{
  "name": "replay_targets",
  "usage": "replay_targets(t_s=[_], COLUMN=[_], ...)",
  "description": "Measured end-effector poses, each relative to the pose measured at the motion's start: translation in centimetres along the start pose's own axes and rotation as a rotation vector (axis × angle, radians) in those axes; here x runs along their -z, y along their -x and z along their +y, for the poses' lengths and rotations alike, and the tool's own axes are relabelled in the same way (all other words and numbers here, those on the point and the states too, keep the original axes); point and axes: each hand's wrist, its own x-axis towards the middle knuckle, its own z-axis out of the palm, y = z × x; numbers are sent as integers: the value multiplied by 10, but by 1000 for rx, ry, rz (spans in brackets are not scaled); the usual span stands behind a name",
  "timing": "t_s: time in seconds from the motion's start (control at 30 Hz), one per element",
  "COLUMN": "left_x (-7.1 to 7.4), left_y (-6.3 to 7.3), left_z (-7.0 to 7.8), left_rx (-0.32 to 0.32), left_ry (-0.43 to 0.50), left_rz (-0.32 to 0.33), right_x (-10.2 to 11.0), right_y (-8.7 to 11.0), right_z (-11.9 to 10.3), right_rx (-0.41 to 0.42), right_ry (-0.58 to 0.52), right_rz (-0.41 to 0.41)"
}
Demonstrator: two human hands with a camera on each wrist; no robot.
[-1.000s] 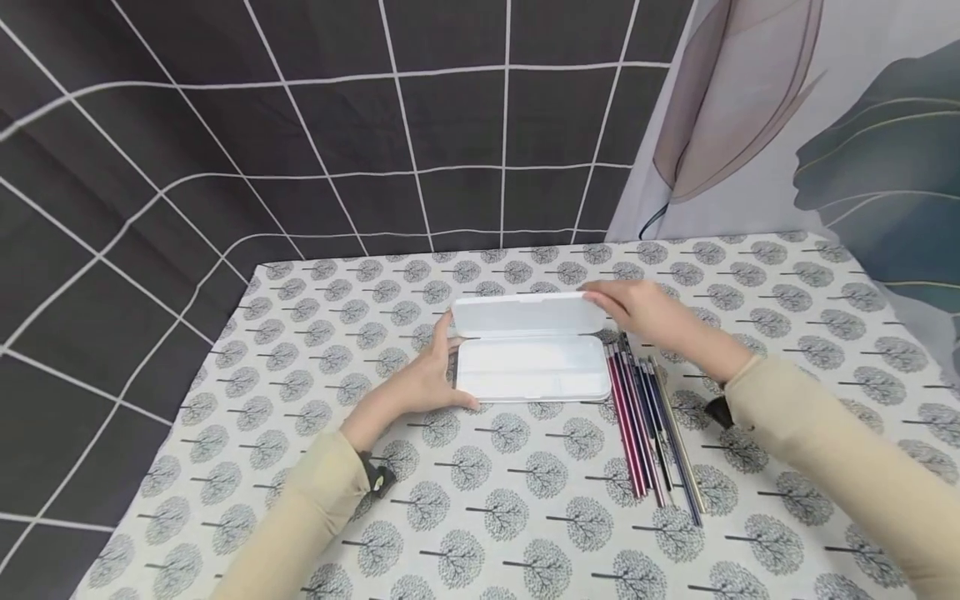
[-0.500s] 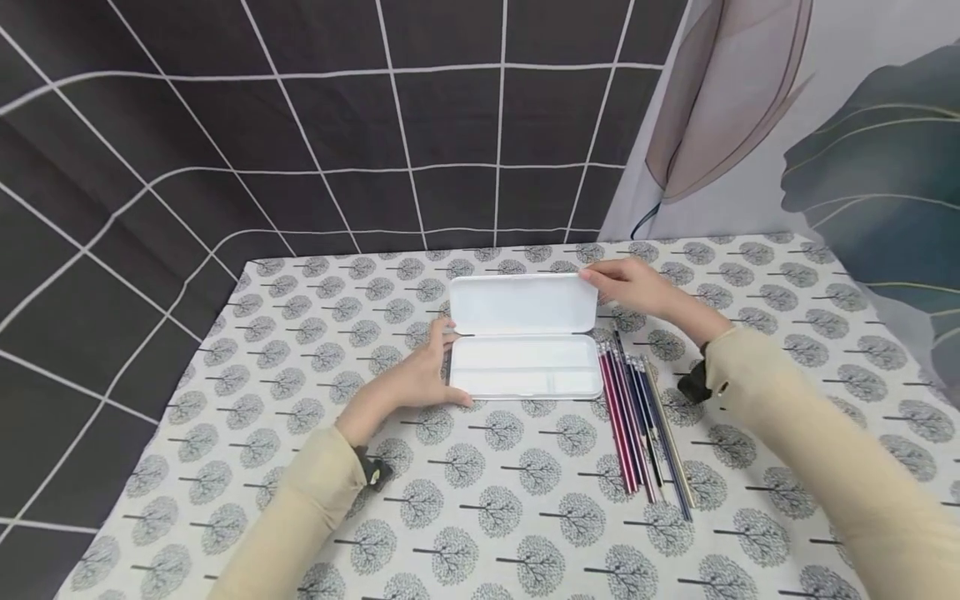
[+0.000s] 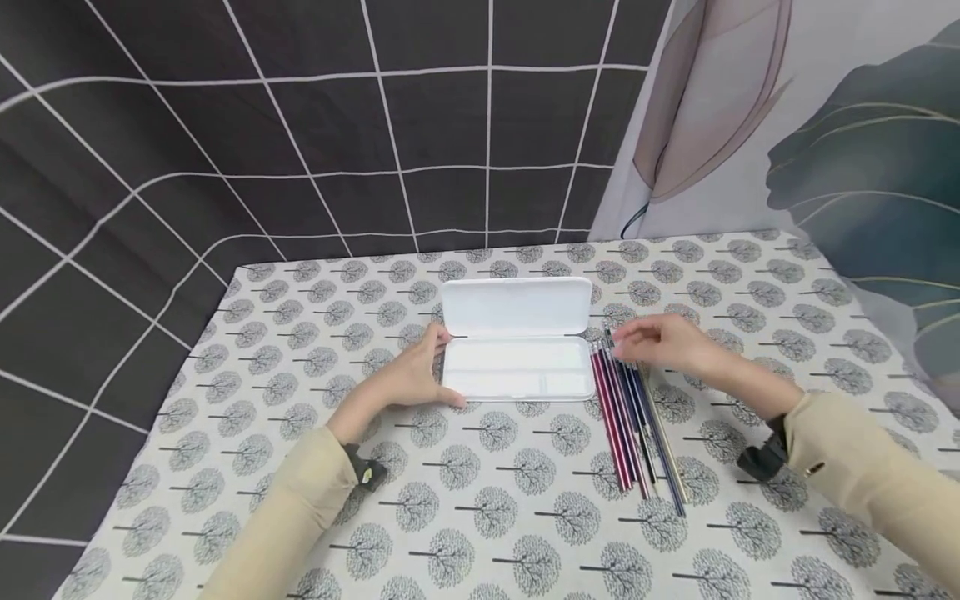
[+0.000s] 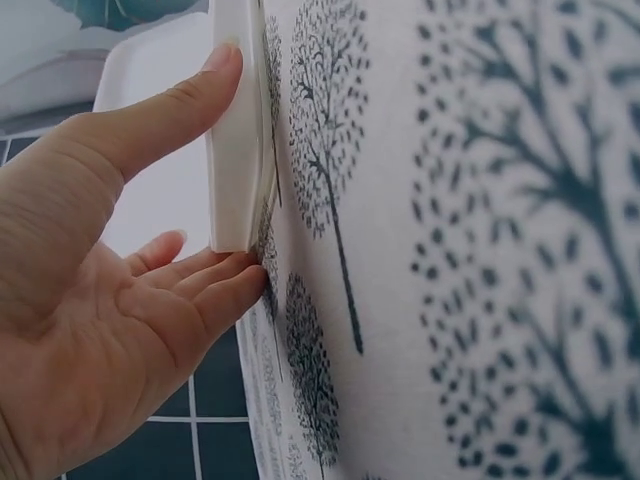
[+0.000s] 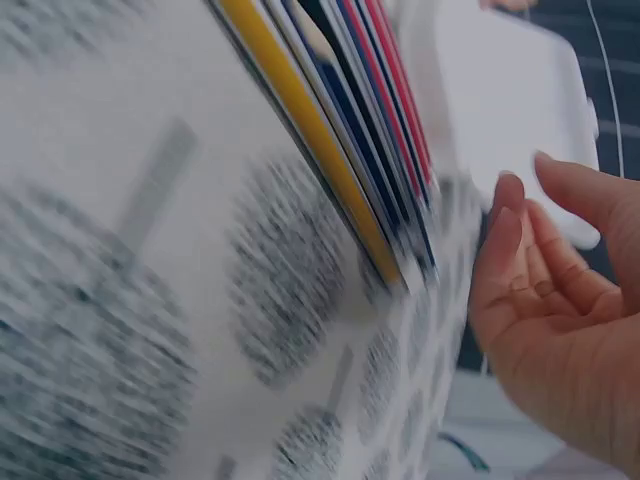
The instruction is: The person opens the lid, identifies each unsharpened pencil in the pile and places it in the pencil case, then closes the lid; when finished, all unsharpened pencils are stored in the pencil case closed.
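A white pencil case lies on the table with its lid raised at the back; its tray shows divided compartments. My left hand grips the case's left end, the thumb on the front wall and the fingers round the end, as the left wrist view shows. Right of the case lies a bundle of pencils, red, dark blue and gold. Over their far ends hovers my right hand, its fingers loosely bent and nothing between them. In the right wrist view that hand is apart from the pencils.
A white cloth with grey tree prints covers the table. Behind it hangs a black curtain with a white grid, and at the right a pale leaf-patterned curtain.
The lid has swung further up and back. My right hand has let go of it and moved down and right, over the pencils. My left hand stays on the case.
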Motion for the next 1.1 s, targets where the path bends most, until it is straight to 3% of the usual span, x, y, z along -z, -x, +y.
replay_targets(t_s=[0.1,0.23,0.83,1.1], left_x=[-1,1,4,3], left_y=[0,1,2,2], left_z=[0,1,8,6], left_rx=[-14,-21,20,7], left_ry=[-8,-16,-41,-49], left_rz=[-5,0,-27,-45], right_x=[-14,-30,-58,-54], right_y=[11,15,15,7], right_z=[-2,-7,-21,-25], right_rx=[-19,49,98,31], right_ry=[112,208,291,267], right_rz=[-39,-41,48,-70])
